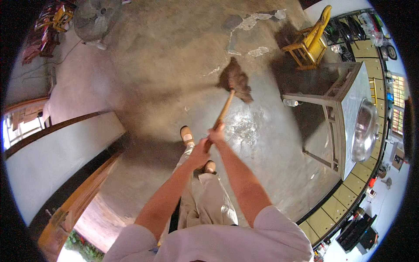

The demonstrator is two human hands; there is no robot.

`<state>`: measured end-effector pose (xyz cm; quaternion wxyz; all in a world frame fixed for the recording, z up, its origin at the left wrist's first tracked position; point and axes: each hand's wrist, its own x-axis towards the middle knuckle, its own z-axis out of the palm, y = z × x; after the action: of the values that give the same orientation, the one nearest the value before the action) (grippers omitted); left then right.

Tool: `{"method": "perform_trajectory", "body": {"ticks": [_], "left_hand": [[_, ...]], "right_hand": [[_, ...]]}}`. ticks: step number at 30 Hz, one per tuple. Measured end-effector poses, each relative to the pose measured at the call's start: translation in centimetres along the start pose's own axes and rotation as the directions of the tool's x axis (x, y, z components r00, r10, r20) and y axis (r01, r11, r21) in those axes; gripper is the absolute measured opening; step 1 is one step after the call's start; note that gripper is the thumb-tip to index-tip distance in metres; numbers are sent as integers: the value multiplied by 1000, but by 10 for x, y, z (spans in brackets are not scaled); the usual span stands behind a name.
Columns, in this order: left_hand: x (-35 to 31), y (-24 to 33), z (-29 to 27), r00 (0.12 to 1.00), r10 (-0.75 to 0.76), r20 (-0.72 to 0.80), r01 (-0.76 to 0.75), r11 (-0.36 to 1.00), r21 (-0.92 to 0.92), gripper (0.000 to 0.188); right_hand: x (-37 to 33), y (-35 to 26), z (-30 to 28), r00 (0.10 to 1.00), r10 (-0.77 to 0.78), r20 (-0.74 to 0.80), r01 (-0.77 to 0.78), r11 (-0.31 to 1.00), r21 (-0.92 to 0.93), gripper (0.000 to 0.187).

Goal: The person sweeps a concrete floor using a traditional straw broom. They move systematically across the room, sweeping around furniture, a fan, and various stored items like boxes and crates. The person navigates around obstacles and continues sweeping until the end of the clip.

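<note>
A mop with a wooden handle (226, 108) slants away from my body. Its dark brown mop head (236, 81) lies spread on the wet-looking floor ahead. Lower on the shaft, closer to the mop head, my right hand (217, 132) is closed around the wood. My left hand (201, 150) grips the handle's near end, just beside and below the right. The two hands almost touch, and the fingers are partly hidden by the grip. Beneath them, my feet stand on the floor in tan shoes (187, 132).
To the right stands a table (349, 114) bearing a large shiny metal dome (365, 130). A yellow wooden chair (310, 46) is at the far right, near pale green cabinets (369, 161). Far left is a standing fan (97, 22). A door panel (65, 161) is at left. Broken floor patches (257, 22) lie ahead.
</note>
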<state>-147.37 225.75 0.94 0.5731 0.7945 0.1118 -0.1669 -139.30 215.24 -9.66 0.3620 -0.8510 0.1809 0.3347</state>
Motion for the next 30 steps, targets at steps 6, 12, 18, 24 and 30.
{"method": "perform_trajectory", "body": {"ticks": [6,12,18,24,30], "left_hand": [[-140,6,-125,787,-616,-36,616,787,-17,65],[-123,120,-204,559,-827,-66,821,563,-93,67],[-14,81,-144,968,-167,-187,129,972,-197,61],[238,88,-108,911,-394,122,412,885,-218,82],[405,160,-99,803,-393,449,558,760,-333,80]], "right_hand": [[-146,-65,152,955,-216,202,174,963,207,74],[-188,-186,113,755,43,654,-114,991,67,76],[-80,-234,11,940,43,337,-26,998,-53,77],[127,-244,-89,993,-92,78,89,995,42,76],[273,-244,-172,997,41,-70,-24,974,226,76]]}}
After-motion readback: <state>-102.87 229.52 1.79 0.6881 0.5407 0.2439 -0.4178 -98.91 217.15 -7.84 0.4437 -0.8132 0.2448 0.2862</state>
